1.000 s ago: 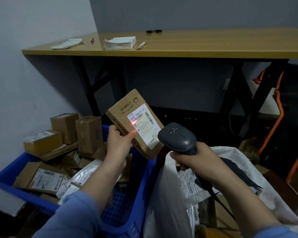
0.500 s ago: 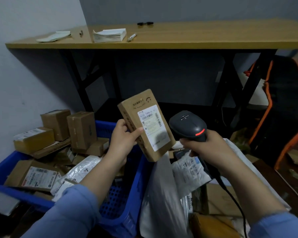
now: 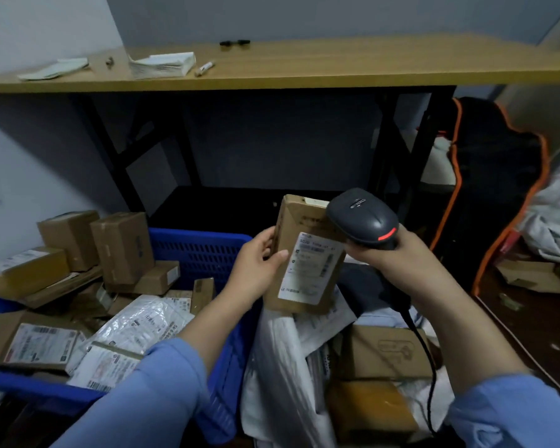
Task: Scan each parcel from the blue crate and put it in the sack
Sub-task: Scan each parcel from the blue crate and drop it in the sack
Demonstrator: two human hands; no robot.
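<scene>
My left hand (image 3: 256,266) grips a flat brown cardboard parcel (image 3: 304,263) with a white label, held upright over the mouth of the white sack (image 3: 278,367). My right hand (image 3: 398,260) holds a dark grey barcode scanner (image 3: 362,219) with a red strip lit, its head overlapping the parcel's top right corner. The scanner's black cable runs down along my right forearm. The blue crate (image 3: 201,250) at the left holds several cardboard boxes and white plastic mailers. Boxes and mailers lie inside the sack.
A wooden table (image 3: 337,69) with black legs stands behind, carrying a paper stack (image 3: 162,64), a marker and small items. A black bag with orange trim (image 3: 495,176) stands at the right, with white bags and cardboard scraps on the floor beyond it.
The parcel has moved right and down, from beside the crate to above the sack's opening. The scanner has drawn close against its top corner.
</scene>
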